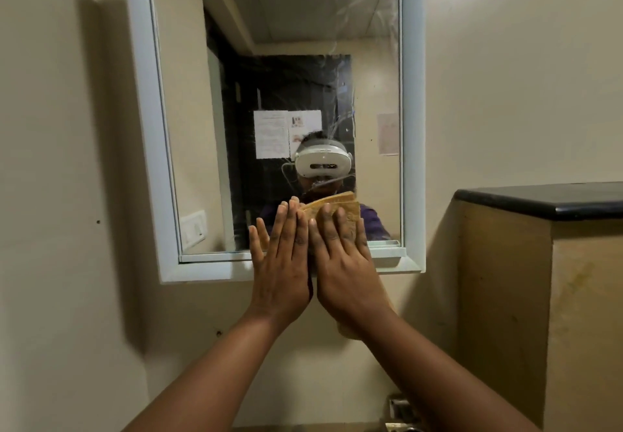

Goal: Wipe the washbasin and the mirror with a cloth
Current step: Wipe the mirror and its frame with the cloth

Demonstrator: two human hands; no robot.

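Observation:
A white-framed mirror (279,77) hangs on the beige wall, its glass streaked with wipe marks at the upper right. Both my hands lie flat against its lower edge, side by side with straight fingers. My right hand (344,263) presses a yellow cloth (340,207) onto the glass; the cloth shows above my fingertips and a bit hangs below my wrist. My left hand (279,263) touches the glass and the frame beside the cloth's left edge. The washbasin is out of view, apart from a metal fitting (399,413) at the bottom edge.
A wooden cabinet (539,313) with a black stone top (556,200) stands close on the right, beside the mirror's lower corner. A wall corner juts out on the left (97,128). The glass reflects a person wearing a white headset, and a dark doorway.

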